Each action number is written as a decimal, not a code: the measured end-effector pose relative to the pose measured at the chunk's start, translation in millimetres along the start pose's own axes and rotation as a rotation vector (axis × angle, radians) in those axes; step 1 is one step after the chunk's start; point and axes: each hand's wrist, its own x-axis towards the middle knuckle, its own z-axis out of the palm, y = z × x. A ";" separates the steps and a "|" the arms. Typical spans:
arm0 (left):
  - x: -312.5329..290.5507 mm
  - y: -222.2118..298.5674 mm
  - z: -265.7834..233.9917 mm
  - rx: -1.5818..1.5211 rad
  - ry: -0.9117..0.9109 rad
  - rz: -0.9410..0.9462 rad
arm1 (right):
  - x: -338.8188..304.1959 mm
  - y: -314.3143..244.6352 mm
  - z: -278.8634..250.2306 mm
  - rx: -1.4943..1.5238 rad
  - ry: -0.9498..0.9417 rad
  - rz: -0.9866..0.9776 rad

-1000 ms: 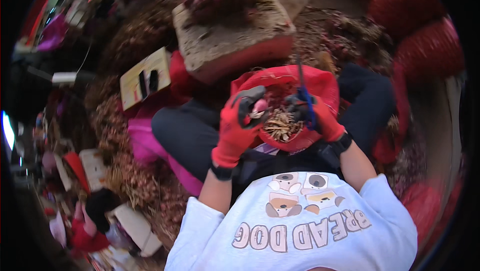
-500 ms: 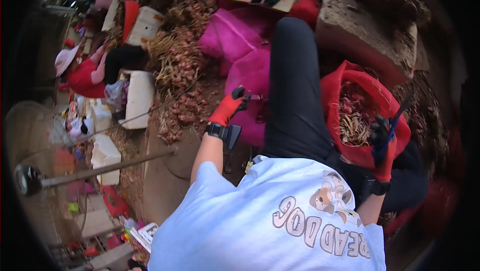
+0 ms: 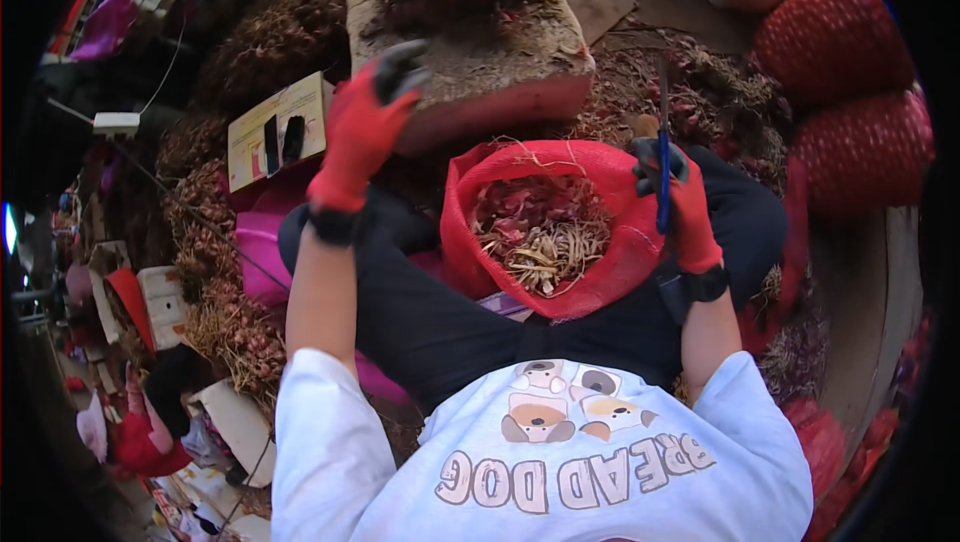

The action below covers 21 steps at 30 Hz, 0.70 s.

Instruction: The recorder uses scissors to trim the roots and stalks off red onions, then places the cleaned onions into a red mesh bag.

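Note:
My left hand (image 3: 365, 122), in a red and black glove, is raised with fingers spread and empty, reaching toward a block-like stand (image 3: 470, 62) topped with red shallots. My right hand (image 3: 675, 197), also gloved, grips a knife (image 3: 662, 142) with a blue handle, blade pointing up. Between my knees sits an open red mesh sack (image 3: 540, 232) filled with cut roots and peelings.
Piles of shallots with dried stalks (image 3: 230, 312) lie on the left. Filled red mesh sacks (image 3: 850, 92) stand at the right. A cardboard piece (image 3: 275, 132) and pink cloth (image 3: 260, 242) lie left of my leg. Boxes and clutter fill the far left.
The view swung back from the left toward the front. My left hand lifted from the ground beside my leg up toward the stand. The right hand stayed by the sack with the knife.

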 end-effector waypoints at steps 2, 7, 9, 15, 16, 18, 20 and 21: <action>41.4 -25.7 53.5 0.151 -0.133 0.123 | 1.5 3.5 -5.3 0.078 0.068 0.060; 141.1 -106.7 132.3 0.466 -0.119 -0.147 | 1.9 3.2 -8.0 0.124 0.124 -0.037; 152.2 -120.3 157.7 0.620 -0.129 -0.236 | 1.5 9.5 -15.8 0.067 0.145 -0.035; 131.4 -145.9 171.9 0.506 -0.047 -0.185 | 3.1 -1.6 -4.4 -0.118 0.195 -0.081; 124.6 -146.1 169.3 0.229 -0.041 -0.174 | 3.1 -1.1 -4.3 -0.149 0.188 -0.084; 91.7 -140.9 160.8 -0.323 -0.025 -0.144 | 2.3 2.0 -3.2 -0.211 0.171 -0.092; 54.6 -115.7 149.0 -0.572 -0.047 -0.092 | 3.1 9.7 -2.3 -0.005 0.115 -0.016; 32.5 -86.9 144.7 -0.551 -0.085 -0.069 | 1.1 15.8 -0.2 0.098 0.093 0.030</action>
